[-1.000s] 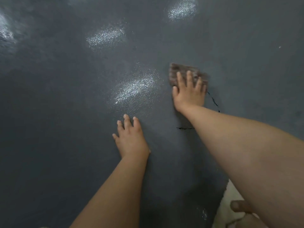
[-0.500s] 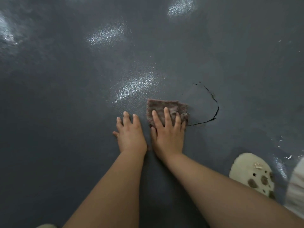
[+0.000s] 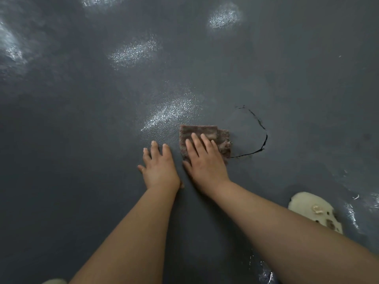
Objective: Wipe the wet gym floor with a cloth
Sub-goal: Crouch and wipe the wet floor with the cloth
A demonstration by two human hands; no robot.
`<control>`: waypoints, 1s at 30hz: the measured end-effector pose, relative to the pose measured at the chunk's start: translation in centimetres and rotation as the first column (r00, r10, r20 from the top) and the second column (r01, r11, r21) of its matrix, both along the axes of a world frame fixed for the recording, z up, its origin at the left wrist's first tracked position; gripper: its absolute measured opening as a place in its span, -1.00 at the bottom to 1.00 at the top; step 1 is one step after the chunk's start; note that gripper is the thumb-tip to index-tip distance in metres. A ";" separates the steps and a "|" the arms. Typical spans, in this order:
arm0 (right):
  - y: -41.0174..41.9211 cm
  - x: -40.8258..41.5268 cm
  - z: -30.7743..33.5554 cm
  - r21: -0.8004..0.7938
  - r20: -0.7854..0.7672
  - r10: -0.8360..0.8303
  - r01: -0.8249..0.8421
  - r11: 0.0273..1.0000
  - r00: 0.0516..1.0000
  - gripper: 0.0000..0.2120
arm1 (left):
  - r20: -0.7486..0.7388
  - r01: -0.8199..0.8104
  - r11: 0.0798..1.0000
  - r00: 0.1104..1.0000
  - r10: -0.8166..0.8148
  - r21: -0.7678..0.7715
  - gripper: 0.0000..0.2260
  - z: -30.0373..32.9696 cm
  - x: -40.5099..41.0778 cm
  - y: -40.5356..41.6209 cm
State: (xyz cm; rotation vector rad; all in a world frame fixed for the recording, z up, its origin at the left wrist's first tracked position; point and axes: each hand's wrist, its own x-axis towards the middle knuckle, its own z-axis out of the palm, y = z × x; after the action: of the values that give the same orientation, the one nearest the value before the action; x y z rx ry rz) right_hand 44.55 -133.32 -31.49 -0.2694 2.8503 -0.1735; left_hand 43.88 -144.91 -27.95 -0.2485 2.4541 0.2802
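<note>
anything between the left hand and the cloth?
Nothing: the head view shows only a narrow strip of bare dark floor between the left hand and the brown cloth, which the right hand presses flat.

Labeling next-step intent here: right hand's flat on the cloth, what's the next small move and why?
Probably push the brown cloth forward and left into the glistening patch just beyond its far edge. The right hand presses it flat with straight fingers; the left hand braces on the gray floor.
</note>
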 end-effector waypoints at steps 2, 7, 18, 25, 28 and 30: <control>0.1 -0.6 -0.2 0.042 0.068 0.002 -0.005 0.999 0.998 -0.34 | -0.005 -0.019 0.999 1.000 0.019 -0.034 -0.15 -0.2 -0.1 0.5; 3.5 -4.3 0.2 0.094 0.075 0.089 -0.096 0.991 0.993 -0.40 | -0.074 0.027 0.999 0.997 -0.030 -0.046 -0.23 -0.2 -0.6 1.6; 12.8 -3.5 -0.3 0.114 -0.036 -0.596 0.596 0.795 0.802 -0.49 | -0.103 0.197 0.980 0.976 -0.194 0.019 -0.06 0.7 -2.8 7.7; 9.2 -4.4 -0.6 0.045 0.051 -0.721 0.719 0.693 0.691 -0.48 | -0.123 0.273 0.962 0.954 -0.272 -0.006 -0.15 -0.6 -5.2 10.9; 10.7 -7.3 -0.5 0.067 0.012 -0.609 0.607 0.792 0.793 -0.49 | -0.121 0.272 0.962 0.955 -0.272 -0.022 -0.16 -0.9 -5.5 11.4; 11.8 -10.0 -0.3 0.080 -0.007 -0.516 0.515 0.854 0.857 -0.49 | -0.110 0.277 0.960 0.953 -0.281 -0.047 -0.11 -0.8 -5.6 11.7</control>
State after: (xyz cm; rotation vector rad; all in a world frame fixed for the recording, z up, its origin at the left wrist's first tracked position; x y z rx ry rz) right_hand 34.51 -121.57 -31.83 0.5234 2.8366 -0.1627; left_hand 38.24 -133.23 -28.79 0.1066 2.5695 0.1364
